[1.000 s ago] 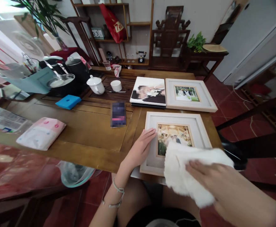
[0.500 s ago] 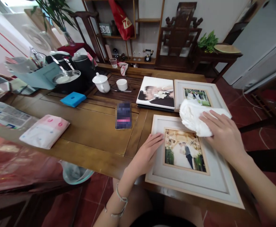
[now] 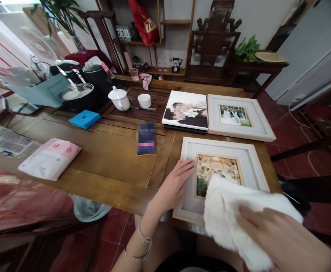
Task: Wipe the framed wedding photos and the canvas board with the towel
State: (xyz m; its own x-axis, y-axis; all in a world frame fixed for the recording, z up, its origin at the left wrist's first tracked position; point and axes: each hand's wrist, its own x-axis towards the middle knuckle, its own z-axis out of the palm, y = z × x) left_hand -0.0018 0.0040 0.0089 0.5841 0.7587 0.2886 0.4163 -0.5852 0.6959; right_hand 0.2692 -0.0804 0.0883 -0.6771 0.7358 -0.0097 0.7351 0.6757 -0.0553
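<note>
My L hand is resting on the frame's left side, fingers straight, not gripping. My R hand is lying on a wht fluffy cloth; it's blurred, so can't tell if fingers are gripping. Cloth's covering the frame's lower R. Frame's lying flat at the table's near edge, showing a pale wood rim, wht mat & gold-toned photo w/ greenery lower L. 2nd frame is lying beyond, beside the album.
</note>
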